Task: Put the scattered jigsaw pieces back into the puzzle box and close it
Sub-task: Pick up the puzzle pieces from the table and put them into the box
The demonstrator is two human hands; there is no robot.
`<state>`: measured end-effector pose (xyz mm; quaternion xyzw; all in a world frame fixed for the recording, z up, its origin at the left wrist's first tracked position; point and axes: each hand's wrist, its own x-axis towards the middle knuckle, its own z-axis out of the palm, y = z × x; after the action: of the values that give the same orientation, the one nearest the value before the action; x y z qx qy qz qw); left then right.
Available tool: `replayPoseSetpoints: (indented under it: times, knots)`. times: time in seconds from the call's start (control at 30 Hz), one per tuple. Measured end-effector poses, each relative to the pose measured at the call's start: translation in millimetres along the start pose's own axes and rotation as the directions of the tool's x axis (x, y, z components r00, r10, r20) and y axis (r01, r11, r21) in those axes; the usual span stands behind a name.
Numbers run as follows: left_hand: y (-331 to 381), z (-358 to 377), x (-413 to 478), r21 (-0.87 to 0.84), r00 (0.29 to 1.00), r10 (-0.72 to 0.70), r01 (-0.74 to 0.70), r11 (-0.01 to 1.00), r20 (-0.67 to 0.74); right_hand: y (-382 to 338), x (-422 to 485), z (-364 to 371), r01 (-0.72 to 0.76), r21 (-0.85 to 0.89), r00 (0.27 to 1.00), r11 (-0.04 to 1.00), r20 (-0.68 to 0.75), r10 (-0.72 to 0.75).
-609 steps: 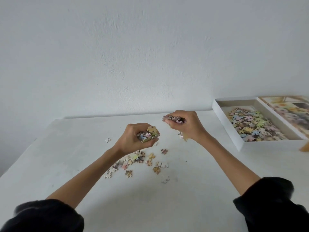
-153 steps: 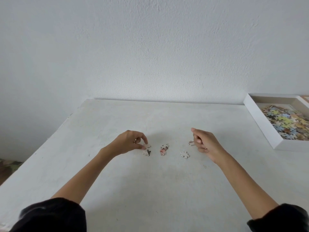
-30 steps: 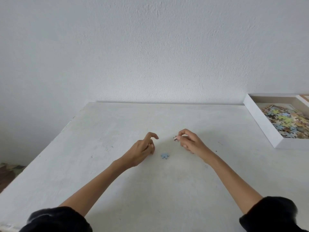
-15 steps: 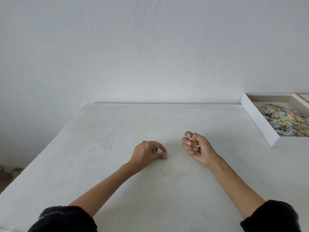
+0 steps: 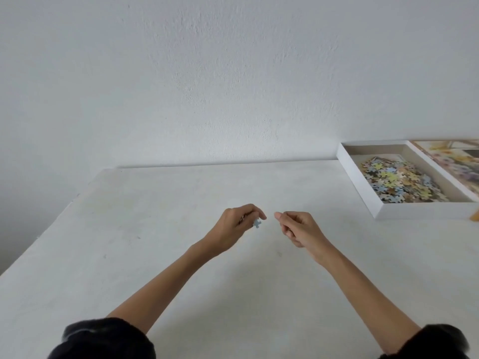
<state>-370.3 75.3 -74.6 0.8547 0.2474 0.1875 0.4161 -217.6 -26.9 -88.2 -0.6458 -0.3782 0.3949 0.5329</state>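
A white table (image 5: 129, 255) set against a white wall (image 5: 233, 73) is seen from above and behind the hands. Near the middle of the table, the left hand (image 5: 237, 225) is held just above the surface, and a single pale blue jigsaw piece (image 5: 257, 223) is pinched between its thumb and fingertips; the remaining fingers are curled toward the palm. The right hand (image 5: 298, 229) is held just beside it, apart from it by a narrow gap, with the fingers folded into the palm and the thumb laid forward along them; whether anything is enclosed cannot be told. The open puzzle box (image 5: 357, 177) is placed at the far right of the table, well apart from both hands, and a heap of many-coloured collected pieces (image 5: 396, 182) is contained in it. The lid (image 5: 456, 161) is laid just beside the box on its right, printed face up and cut off by the frame edge. Dark sleeves (image 5: 103, 340) are pushed up above both forearms.
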Motion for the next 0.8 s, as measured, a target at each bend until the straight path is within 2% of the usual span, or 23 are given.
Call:
replayPoseSetpoints:
  times: [0.2,0.43,0.63,0.8]
  knots:
    - [57,51,52,-0.008,0.997,0.073,-0.073,0.997,-0.006,-9,-6,-69,0.117,-0.096,0.968,0.988,-0.212,-0.135]
    - [116,120,125,0.026,0.986,0.165,-0.165,0.986,-0.011,-20,6,-176,0.2,-0.232,0.863,0.952,-0.419,-0.283]
    - [145,174,180,0.074,0.981,0.191,-0.188,0.979,-0.033,-22,24,-253,0.165,-0.395,0.824,0.903,-0.447,-0.347]
    - [155,205,214,0.092,0.983,0.176,-0.171,0.981,-0.056,-13,41,-296,0.068,-0.524,0.838,0.849,-0.431,-0.333]
